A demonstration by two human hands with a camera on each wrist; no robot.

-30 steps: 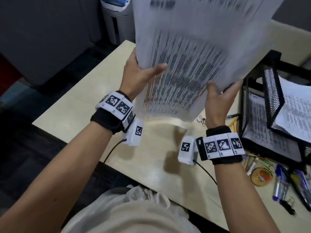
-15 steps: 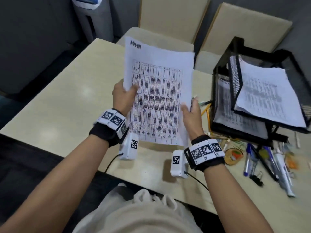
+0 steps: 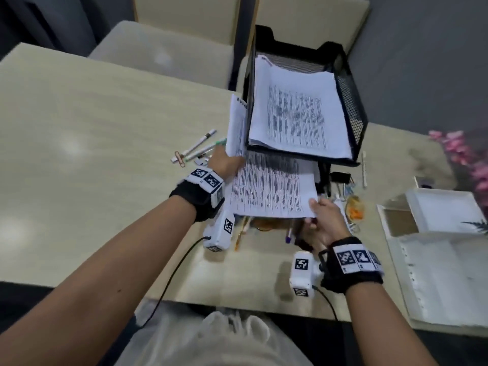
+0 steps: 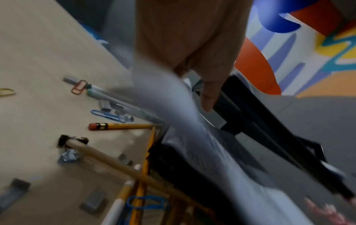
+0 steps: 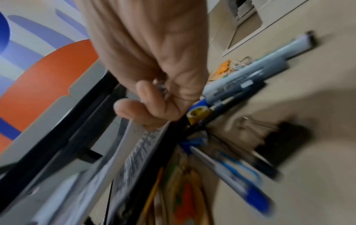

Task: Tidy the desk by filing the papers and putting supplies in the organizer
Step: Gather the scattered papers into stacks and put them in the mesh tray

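We held the printed sheet partly inside the lower tier of the black mesh tray, at the surface's far edge. Our left hand gripped its left edge, our right hand pinched the near right corner. Only the left wrist view showed the pencil and paper clips; the right wrist view showed markers.

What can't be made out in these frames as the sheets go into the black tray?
- Lower tray's contents: head view, covered by the upper tray and the sheets.
- Left hand fingers: head view, behind the sheets.
- Printed text: blurred in every view.
- Small items beside the pencil: left wrist view, motion blur.
- Right hand grip: partly hidden.
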